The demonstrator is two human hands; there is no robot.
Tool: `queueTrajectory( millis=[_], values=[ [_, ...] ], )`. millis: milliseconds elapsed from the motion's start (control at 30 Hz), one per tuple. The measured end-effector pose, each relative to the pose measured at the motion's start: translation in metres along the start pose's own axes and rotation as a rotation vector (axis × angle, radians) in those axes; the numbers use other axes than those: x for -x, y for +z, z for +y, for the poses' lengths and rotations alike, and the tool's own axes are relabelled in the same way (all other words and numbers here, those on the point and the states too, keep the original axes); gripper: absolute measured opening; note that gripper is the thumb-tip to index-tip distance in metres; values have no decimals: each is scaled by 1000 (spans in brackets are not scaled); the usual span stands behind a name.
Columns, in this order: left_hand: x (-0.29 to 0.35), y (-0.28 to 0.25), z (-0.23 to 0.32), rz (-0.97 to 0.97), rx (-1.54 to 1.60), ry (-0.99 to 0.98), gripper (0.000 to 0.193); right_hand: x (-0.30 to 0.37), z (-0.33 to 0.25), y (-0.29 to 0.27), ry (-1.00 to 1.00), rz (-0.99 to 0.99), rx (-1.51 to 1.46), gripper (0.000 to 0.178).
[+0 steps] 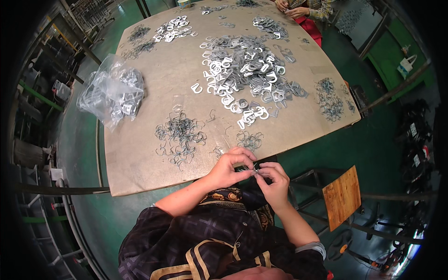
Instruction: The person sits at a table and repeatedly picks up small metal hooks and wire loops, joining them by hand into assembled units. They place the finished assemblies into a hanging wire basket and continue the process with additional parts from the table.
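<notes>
Just off the table's near edge, my left hand (pixel 229 168) and my right hand (pixel 275 183) meet fingertip to fingertip. Both pinch a small metal piece (pixel 255 170), mostly covered by the fingers, so its exact kind is hidden. Right beyond my left hand lies a small heap of thin bent wire clips (pixel 250 140). A larger heap of the same wire clips (pixel 181 130) spreads to the left of it. Farther back, a big pile of flat grey metal hooks (pixel 252 70) covers the table's middle.
On the brown table (pixel 140 163) a clear plastic bag of metal parts (pixel 116 91) sits at the left edge. More wire clips (pixel 330 100) lie at the right, and more hooks (pixel 172 29) at the back. Another person's hands (pixel 295 10) work at the far side. A wooden-topped stool (pixel 343 198) stands right.
</notes>
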State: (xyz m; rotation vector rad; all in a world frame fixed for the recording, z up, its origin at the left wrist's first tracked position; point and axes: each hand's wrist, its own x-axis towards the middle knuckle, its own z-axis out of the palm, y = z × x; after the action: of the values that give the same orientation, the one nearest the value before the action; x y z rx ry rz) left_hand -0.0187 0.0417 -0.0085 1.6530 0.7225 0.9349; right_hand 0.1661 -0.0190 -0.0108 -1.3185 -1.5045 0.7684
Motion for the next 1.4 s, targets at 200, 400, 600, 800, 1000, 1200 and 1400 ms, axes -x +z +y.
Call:
queueTrajectory(
  millis=[200,400,600,800,1000,1200,1400],
  values=[
    [10,3,3,-29,-4,12,12,-16,25,-10,-30,-6,-183,6],
    [12,3,9,-86,-121,136,12,-96,62,8,-172,-56,414,29],
    [17,4,7,-93,-145,129,14,-165,81,48,-180,-194,632,43],
    [20,2,2,-81,-171,117,15,-192,81,48,-54,-236,605,26],
    [19,5,-1,-79,-171,123,16,-188,82,38,20,-337,486,21],
    [19,7,1,-83,-164,108,16,-198,89,18,204,-283,216,18],
    [18,8,1,-78,-162,92,15,-167,96,11,283,13,-176,13]
  ],
)
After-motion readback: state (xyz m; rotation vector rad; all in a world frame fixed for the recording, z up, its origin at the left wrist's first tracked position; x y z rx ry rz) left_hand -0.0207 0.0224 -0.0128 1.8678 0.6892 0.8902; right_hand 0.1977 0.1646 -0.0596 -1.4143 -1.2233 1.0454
